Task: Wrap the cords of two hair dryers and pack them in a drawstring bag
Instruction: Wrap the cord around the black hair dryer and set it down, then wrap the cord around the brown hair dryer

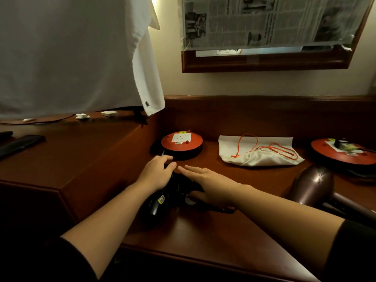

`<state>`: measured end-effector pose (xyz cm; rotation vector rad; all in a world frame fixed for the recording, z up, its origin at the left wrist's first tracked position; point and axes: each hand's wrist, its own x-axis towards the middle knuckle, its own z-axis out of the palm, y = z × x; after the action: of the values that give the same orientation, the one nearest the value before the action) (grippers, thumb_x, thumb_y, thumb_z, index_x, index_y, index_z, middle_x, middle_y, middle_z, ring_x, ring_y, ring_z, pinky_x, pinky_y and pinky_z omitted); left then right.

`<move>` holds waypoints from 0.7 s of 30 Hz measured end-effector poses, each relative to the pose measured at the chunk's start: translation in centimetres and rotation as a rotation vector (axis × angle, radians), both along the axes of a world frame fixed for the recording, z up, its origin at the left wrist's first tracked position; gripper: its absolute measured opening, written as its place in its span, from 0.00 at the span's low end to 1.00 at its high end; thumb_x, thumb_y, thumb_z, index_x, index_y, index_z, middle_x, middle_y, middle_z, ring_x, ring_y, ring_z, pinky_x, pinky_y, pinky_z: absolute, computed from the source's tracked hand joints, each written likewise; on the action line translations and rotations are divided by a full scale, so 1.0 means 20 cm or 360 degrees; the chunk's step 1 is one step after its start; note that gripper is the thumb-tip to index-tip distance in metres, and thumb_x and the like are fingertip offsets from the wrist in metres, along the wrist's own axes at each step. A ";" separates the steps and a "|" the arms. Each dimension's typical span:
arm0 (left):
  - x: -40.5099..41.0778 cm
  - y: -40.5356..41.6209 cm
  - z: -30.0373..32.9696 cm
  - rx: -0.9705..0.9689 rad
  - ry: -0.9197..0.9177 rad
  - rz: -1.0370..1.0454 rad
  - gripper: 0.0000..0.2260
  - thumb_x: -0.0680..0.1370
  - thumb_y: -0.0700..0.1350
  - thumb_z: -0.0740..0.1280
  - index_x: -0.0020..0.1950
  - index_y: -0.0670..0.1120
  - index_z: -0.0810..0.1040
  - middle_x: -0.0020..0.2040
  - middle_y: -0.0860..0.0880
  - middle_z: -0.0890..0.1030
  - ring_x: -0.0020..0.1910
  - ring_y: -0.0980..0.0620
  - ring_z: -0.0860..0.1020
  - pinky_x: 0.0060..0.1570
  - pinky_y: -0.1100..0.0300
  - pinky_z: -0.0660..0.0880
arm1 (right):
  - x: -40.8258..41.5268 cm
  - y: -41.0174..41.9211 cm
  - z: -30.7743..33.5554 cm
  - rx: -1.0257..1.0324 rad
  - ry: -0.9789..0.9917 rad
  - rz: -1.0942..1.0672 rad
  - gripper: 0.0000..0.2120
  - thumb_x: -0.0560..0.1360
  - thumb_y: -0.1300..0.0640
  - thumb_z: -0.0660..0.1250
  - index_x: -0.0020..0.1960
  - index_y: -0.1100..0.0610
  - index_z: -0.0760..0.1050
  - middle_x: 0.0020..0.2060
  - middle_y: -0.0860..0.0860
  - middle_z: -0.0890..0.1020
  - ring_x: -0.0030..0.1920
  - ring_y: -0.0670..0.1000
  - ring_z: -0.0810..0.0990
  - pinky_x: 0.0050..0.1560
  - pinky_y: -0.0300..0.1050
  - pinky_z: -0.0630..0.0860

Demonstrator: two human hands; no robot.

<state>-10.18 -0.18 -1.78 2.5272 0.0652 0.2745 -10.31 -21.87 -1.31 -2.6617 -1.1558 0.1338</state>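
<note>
A black hair dryer (160, 200) lies on the dark wooden desk (203, 231) in front of me, with a small yellow tag on its handle. My left hand (156, 173) rests on its far end with the fingers curled around it. My right hand (207, 184) lies flat over its right side, fingers stretched out, thumb tucked under. A brown hair dryer (317, 186) lies on its side at the right. The white drawstring bag (258, 153) with orange cords lies flat at the back of the desk.
A red round socket reel (182, 142) stands just beyond my hands, and a second red reel (343, 153) sits at the far right. A raised wooden ledge (71, 151) borders the left, with dark remotes on it. A white cloth (81, 53) hangs above.
</note>
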 end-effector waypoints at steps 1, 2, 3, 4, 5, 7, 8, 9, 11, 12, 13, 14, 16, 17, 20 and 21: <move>-0.01 -0.01 0.02 0.0006 -0.0042 -0.0040 0.20 0.85 0.53 0.62 0.75 0.49 0.74 0.74 0.46 0.74 0.73 0.45 0.72 0.68 0.51 0.69 | 0.00 -0.01 0.02 0.0008 -0.0013 -0.0012 0.40 0.82 0.48 0.65 0.82 0.39 0.41 0.83 0.45 0.51 0.82 0.56 0.54 0.79 0.56 0.59; -0.02 -0.03 0.04 0.0016 -0.0079 -0.0089 0.19 0.85 0.52 0.62 0.74 0.49 0.75 0.73 0.47 0.75 0.72 0.46 0.72 0.67 0.52 0.70 | -0.01 -0.03 0.03 0.0018 -0.0031 -0.0030 0.41 0.82 0.48 0.65 0.83 0.41 0.41 0.83 0.44 0.51 0.82 0.55 0.55 0.79 0.55 0.59; -0.03 -0.05 0.05 0.0025 -0.0113 -0.0141 0.18 0.84 0.51 0.63 0.74 0.49 0.76 0.72 0.47 0.76 0.71 0.46 0.73 0.66 0.52 0.70 | -0.02 -0.06 0.05 0.0028 -0.0054 -0.0054 0.41 0.81 0.47 0.66 0.83 0.42 0.41 0.83 0.44 0.51 0.81 0.54 0.55 0.79 0.54 0.60; -0.03 -0.08 0.07 0.0034 -0.0139 -0.0194 0.18 0.84 0.51 0.63 0.73 0.50 0.76 0.71 0.48 0.76 0.70 0.47 0.74 0.66 0.53 0.71 | -0.02 -0.09 0.06 0.0034 -0.0083 -0.0085 0.41 0.81 0.47 0.66 0.83 0.44 0.42 0.83 0.43 0.52 0.81 0.53 0.55 0.79 0.53 0.60; -0.04 -0.11 0.09 0.0041 -0.0164 -0.0248 0.17 0.84 0.51 0.64 0.72 0.50 0.77 0.70 0.48 0.77 0.70 0.48 0.74 0.66 0.53 0.72 | -0.03 -0.13 0.08 0.0033 -0.0113 -0.0122 0.40 0.81 0.45 0.66 0.84 0.44 0.44 0.83 0.44 0.52 0.81 0.52 0.56 0.79 0.53 0.60; -0.05 -0.19 0.12 0.0063 -0.0204 -0.0353 0.17 0.83 0.51 0.65 0.71 0.50 0.78 0.69 0.49 0.78 0.69 0.48 0.75 0.67 0.54 0.72 | -0.03 -0.23 0.10 0.0000 -0.0140 -0.0218 0.39 0.80 0.44 0.66 0.84 0.45 0.49 0.83 0.45 0.55 0.81 0.52 0.56 0.80 0.53 0.58; -0.05 -0.25 0.13 0.0082 -0.0214 -0.0407 0.17 0.83 0.51 0.66 0.71 0.50 0.78 0.69 0.49 0.78 0.68 0.49 0.75 0.67 0.54 0.72 | -0.03 -0.29 0.10 -0.0022 -0.0140 -0.0277 0.37 0.80 0.43 0.66 0.83 0.45 0.51 0.83 0.46 0.56 0.81 0.53 0.56 0.80 0.53 0.57; -0.05 -0.31 0.14 0.0110 -0.0220 -0.0464 0.18 0.82 0.52 0.67 0.71 0.50 0.78 0.69 0.49 0.78 0.68 0.49 0.75 0.67 0.54 0.72 | -0.03 -0.35 0.11 -0.0040 -0.0140 -0.0339 0.37 0.80 0.43 0.66 0.83 0.44 0.52 0.83 0.46 0.56 0.82 0.53 0.55 0.80 0.53 0.57; -0.03 -0.46 0.15 0.0173 -0.0218 -0.0558 0.19 0.81 0.54 0.67 0.72 0.52 0.77 0.69 0.50 0.77 0.68 0.50 0.74 0.67 0.52 0.74 | -0.04 -0.48 0.13 -0.0073 -0.0173 -0.0444 0.36 0.80 0.41 0.66 0.83 0.42 0.52 0.83 0.46 0.55 0.82 0.54 0.55 0.80 0.56 0.57; -0.01 -0.54 0.15 0.0195 -0.0216 -0.0602 0.20 0.81 0.55 0.67 0.72 0.52 0.76 0.69 0.51 0.77 0.68 0.50 0.74 0.67 0.50 0.74 | -0.04 -0.55 0.14 -0.0093 -0.0209 -0.0491 0.36 0.80 0.41 0.65 0.83 0.42 0.52 0.83 0.46 0.55 0.81 0.55 0.55 0.80 0.56 0.57; 0.01 -0.61 0.14 0.0207 -0.0216 -0.0649 0.21 0.80 0.55 0.67 0.72 0.52 0.76 0.68 0.51 0.77 0.68 0.51 0.74 0.67 0.50 0.74 | -0.04 -0.61 0.15 -0.0122 -0.0251 -0.0534 0.36 0.80 0.41 0.65 0.83 0.43 0.52 0.83 0.47 0.56 0.81 0.55 0.56 0.79 0.56 0.57; 0.03 -0.70 0.13 0.0214 -0.0210 -0.0694 0.21 0.80 0.55 0.67 0.72 0.52 0.76 0.68 0.51 0.78 0.68 0.51 0.74 0.67 0.51 0.74 | -0.04 -0.68 0.16 -0.0141 -0.0288 -0.0580 0.36 0.80 0.41 0.64 0.83 0.44 0.53 0.83 0.49 0.56 0.81 0.56 0.56 0.79 0.56 0.58; 0.09 -0.86 0.11 0.0211 -0.0182 -0.0767 0.21 0.79 0.55 0.68 0.71 0.52 0.77 0.67 0.50 0.78 0.68 0.50 0.75 0.67 0.52 0.74 | -0.02 -0.81 0.17 -0.0150 -0.0362 -0.0647 0.34 0.80 0.41 0.64 0.82 0.47 0.57 0.82 0.51 0.60 0.81 0.55 0.58 0.78 0.54 0.58; 0.12 -0.94 0.10 0.0205 -0.0163 -0.0807 0.22 0.78 0.55 0.68 0.71 0.51 0.77 0.67 0.50 0.79 0.67 0.50 0.75 0.67 0.52 0.73 | 0.00 -0.89 0.17 -0.0145 -0.0391 -0.0682 0.34 0.80 0.41 0.64 0.81 0.48 0.59 0.81 0.51 0.61 0.80 0.55 0.59 0.77 0.53 0.59; 0.24 -1.20 0.08 0.0195 -0.0127 -0.0923 0.24 0.76 0.56 0.67 0.70 0.50 0.77 0.67 0.49 0.79 0.68 0.49 0.75 0.69 0.52 0.72 | 0.07 -1.13 0.17 -0.0094 -0.0391 -0.0860 0.33 0.79 0.38 0.63 0.81 0.46 0.60 0.81 0.49 0.61 0.80 0.54 0.60 0.74 0.56 0.64; 0.29 -1.28 0.07 0.0197 -0.0137 -0.0963 0.23 0.76 0.55 0.67 0.70 0.51 0.77 0.68 0.50 0.79 0.69 0.50 0.74 0.70 0.52 0.71 | 0.09 -1.21 0.18 -0.0066 -0.0372 -0.0923 0.33 0.79 0.37 0.62 0.81 0.45 0.59 0.81 0.48 0.61 0.80 0.54 0.60 0.73 0.58 0.65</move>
<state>-4.45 -25.74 -0.31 2.5118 -0.7553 0.1420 -8.53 -46.01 2.19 -2.9820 -0.3901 -0.2626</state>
